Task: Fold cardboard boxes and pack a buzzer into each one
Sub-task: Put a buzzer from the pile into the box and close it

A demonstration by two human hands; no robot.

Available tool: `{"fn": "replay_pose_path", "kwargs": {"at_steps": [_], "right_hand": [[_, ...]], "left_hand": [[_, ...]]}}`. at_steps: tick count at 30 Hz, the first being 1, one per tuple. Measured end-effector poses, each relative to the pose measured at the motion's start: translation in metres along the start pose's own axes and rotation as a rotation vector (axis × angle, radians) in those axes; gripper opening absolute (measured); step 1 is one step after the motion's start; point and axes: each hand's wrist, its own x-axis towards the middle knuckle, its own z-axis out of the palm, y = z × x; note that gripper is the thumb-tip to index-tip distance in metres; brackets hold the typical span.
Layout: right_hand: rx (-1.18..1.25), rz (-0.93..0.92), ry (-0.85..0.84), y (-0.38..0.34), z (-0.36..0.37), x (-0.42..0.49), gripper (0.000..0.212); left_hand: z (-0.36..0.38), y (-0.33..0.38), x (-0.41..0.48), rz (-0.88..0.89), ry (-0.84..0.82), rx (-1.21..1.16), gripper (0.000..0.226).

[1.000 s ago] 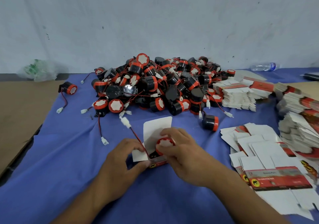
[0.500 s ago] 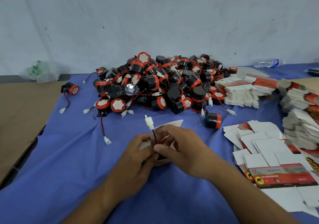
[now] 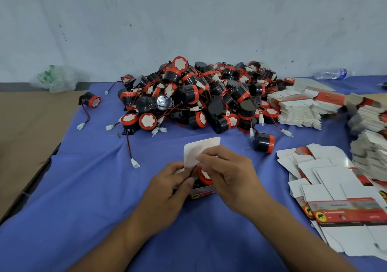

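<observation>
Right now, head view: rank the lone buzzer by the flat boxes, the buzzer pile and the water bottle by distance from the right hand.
1. Lone buzzer: just beyond the right hand, to its right.
2. Buzzer pile: farther back, centre.
3. Water bottle: farthest back, far right.

We identify two bare hands, the left hand (image 3: 169, 185) and the right hand (image 3: 228, 175), each joined at an uncovered wrist to a bare forearm, the left forearm (image 3: 117, 236) and the right forearm (image 3: 293, 236), both unclothed along their full visible length.
</observation>
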Motion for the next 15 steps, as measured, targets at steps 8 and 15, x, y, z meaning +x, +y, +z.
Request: {"fn": "replay_pose_path", "kwargs": {"at_steps": [8,15], "right_hand": [[0.146,0.362,-0.111,-0.011,0.01,-0.002,0.026],[0.035,0.175,-0.024,-0.008,0.019,-0.009,0.014]], "left_hand": [[-0.002,0.0,-0.001,-0.012,0.093,0.039,0.036],[-0.008,0.003,0.004,0.08,0.047,0.181,0.039]]}}
